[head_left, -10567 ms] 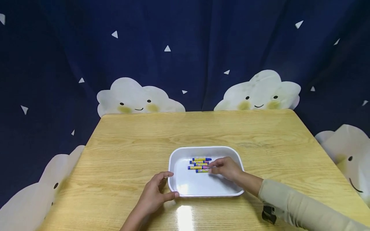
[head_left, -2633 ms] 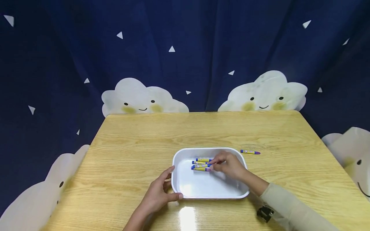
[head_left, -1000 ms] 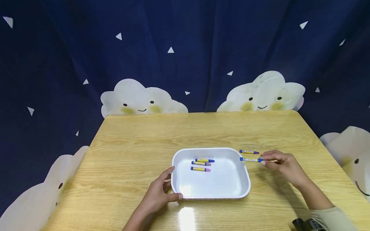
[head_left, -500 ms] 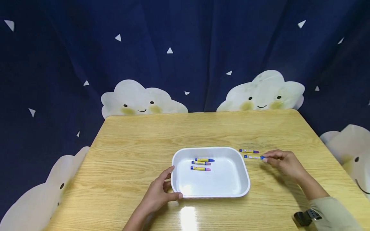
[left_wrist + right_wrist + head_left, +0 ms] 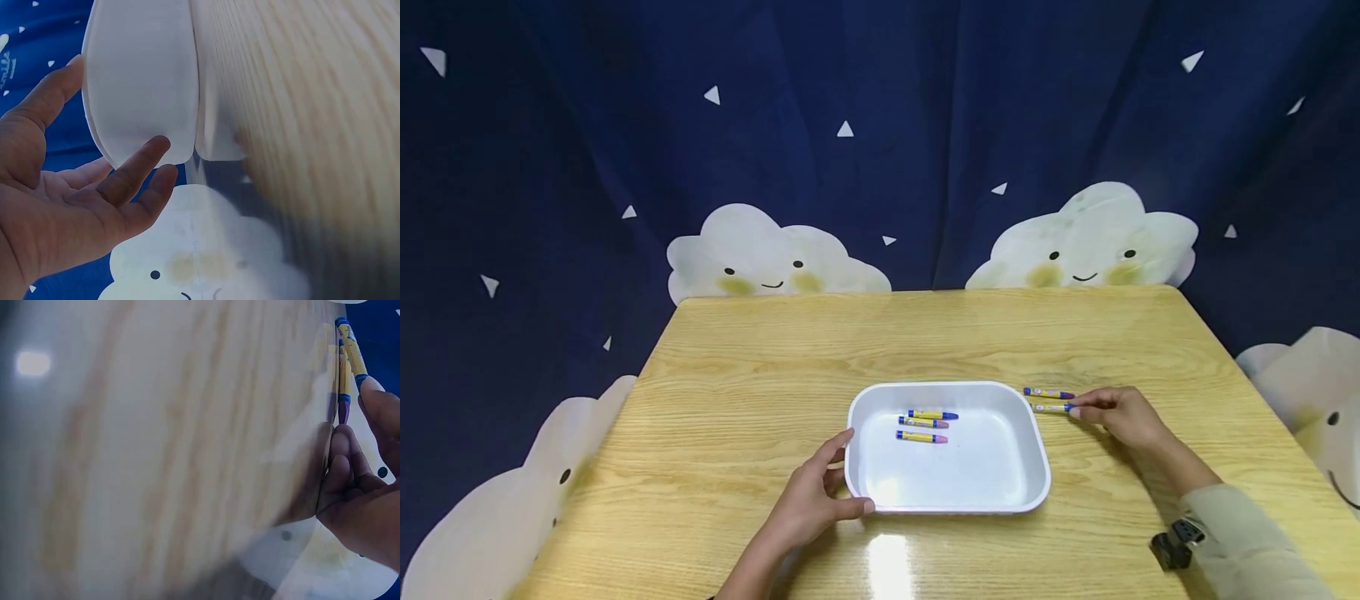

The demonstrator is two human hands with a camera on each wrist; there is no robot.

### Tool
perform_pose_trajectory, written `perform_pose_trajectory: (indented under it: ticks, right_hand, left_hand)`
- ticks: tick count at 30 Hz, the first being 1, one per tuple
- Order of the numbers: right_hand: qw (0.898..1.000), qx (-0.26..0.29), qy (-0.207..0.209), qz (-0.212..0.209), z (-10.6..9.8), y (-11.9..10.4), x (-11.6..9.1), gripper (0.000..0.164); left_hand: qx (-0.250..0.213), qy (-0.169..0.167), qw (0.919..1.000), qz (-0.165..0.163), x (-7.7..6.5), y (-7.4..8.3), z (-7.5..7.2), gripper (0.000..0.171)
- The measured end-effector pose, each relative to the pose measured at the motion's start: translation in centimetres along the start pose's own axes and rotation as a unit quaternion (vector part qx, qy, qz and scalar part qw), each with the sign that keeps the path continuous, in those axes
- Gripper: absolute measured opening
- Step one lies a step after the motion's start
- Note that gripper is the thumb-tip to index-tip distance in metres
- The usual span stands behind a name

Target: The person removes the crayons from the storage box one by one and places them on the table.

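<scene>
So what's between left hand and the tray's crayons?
Only the left wall of the tray, then its bare floor, up to the three crayons; the head view shows it.

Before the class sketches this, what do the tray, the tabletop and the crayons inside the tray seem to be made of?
Tray: probably plastic, faintly shiny; its rounded corners look moulded.
Tabletop: wood or wood-look laminate, glossy; it shows grain lines and bright glare.
Crayons: probably wax in printed paper sleeves, judging by coloured tips and yellow wraps; finish too small to judge.

White glare on table point(image 5: 775, 358), soft shadows, wrist views partly blurred
</scene>
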State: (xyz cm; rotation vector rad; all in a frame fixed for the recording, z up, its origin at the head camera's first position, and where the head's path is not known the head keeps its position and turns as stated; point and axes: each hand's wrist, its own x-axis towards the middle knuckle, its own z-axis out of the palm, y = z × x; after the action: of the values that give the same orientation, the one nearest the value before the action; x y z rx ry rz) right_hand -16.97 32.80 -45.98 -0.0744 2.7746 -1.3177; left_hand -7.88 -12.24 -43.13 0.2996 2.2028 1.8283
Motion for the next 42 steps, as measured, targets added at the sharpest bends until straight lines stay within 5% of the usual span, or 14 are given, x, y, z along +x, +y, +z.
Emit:
perform_pose_trajectory:
  ticks: [11, 17, 25, 42]
  right_hand:
    - [0.992, -0.101, 0.009, -0.08, 0.1, -0.2, 0.2, 0.005]
    - [0.989, -0.123, 0.013, -0.075, 0.1, -0.2, 0.3, 0.006]
    - [0.998, -0.05, -0.022, -0.038, -0.4, -0.6, -0.2, 0.027]
    - [0.995, 0.032, -0.02, -0.091, 0.4, -6.9, -2.2, 0.044]
  left_hand:
    - [-0.008, -0.002, 1.0, -0.001, 0.0, 0.0, -0.2, 0.093]
    - [-0.006, -0.005, 1.0, -0.002, 0.1, 0.0, -0.1, 0.093]
    - [-0.017, -0.007, 0.9998, -0.007, 0.1, -0.1, -0.1, 0.095]
    - [-0.011, -0.004, 0.9999, 0.002, 0.2, 0.0, 0.0, 0.094]
